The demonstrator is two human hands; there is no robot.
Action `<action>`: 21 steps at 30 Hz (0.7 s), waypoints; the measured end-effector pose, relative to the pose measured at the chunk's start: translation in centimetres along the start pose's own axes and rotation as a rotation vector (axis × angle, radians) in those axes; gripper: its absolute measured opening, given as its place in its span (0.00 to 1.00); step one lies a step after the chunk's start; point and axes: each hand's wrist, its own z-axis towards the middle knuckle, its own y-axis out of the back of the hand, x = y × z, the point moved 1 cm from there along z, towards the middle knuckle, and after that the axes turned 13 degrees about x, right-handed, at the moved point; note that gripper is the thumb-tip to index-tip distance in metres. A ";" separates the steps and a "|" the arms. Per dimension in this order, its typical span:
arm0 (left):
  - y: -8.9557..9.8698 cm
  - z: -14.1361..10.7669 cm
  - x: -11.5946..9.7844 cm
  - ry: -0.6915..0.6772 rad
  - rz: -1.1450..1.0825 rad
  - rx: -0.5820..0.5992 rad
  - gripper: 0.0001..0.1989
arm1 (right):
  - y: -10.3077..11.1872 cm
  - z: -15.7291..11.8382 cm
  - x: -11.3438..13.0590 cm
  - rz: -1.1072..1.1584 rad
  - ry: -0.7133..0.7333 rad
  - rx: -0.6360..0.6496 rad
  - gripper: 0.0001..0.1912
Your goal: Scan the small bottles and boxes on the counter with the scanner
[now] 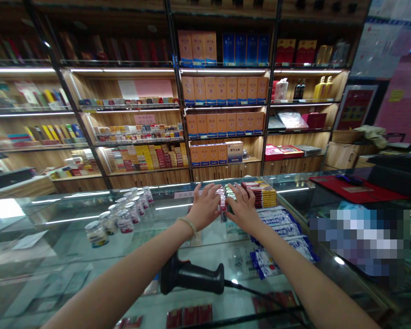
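Observation:
Both hands reach over the glass counter to small packages standing at its far middle. My left hand [205, 208], with a bracelet at the wrist, is at the left side of the pink-and-white packages [222, 201], fingers spread. On the other side, my right hand [242, 205] has its fingers apart beside the green-lidded items [229, 192]. Its fingers partly cover them, and whether either hand touches the packages is hard to tell. A stack of red and yellow packs [263, 194] lies just right of my right hand. Blue and white packets [284, 226] lie beside my right forearm.
Rows of lidded jars [125, 219] stand left on the glass counter [171, 219]. A black handheld scanner [202, 278] with a cable lies in front, between the forearms. A red mat [356, 189] is at the right. Shelves of boxes [226, 91] rise behind.

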 end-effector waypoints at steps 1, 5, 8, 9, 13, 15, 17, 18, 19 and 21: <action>-0.1 0.1 0.0 0.002 -0.001 0.001 0.19 | 0.0 0.0 0.0 0.000 -0.001 0.001 0.14; -0.3 0.3 0.2 0.002 -0.001 -0.010 0.19 | -0.2 0.2 -0.1 0.005 -0.010 -0.001 0.15; -0.4 0.4 0.3 -0.002 0.005 -0.025 0.18 | -0.4 0.3 -0.2 -0.003 -0.010 -0.002 0.15; -0.5 0.4 0.4 0.000 0.011 -0.026 0.18 | -0.6 0.4 -0.3 -0.009 -0.010 -0.004 0.15; -0.6 0.6 0.5 0.018 0.043 0.006 0.17 | -1.1 0.6 -0.4 -0.047 -0.011 -0.026 0.15; -0.5 0.6 0.5 0.024 0.055 0.021 0.16 | -1.3 0.6 -0.5 -0.063 -0.014 -0.040 0.15; -0.5 0.7 0.4 0.025 0.063 0.023 0.15 | -1.4 0.7 -0.6 -0.074 -0.016 -0.046 0.16; -0.4 0.7 0.4 0.025 0.065 0.020 0.16 | -1.4 0.7 -0.6 -0.078 -0.017 -0.047 0.16; -0.4 0.7 0.4 0.023 0.066 0.019 0.16 | -1.4 0.7 -0.6 -0.079 -0.018 -0.046 0.16; -0.3 0.7 0.4 0.019 0.066 0.019 0.17 | -1.4 0.7 -0.6 -0.081 -0.018 -0.042 0.17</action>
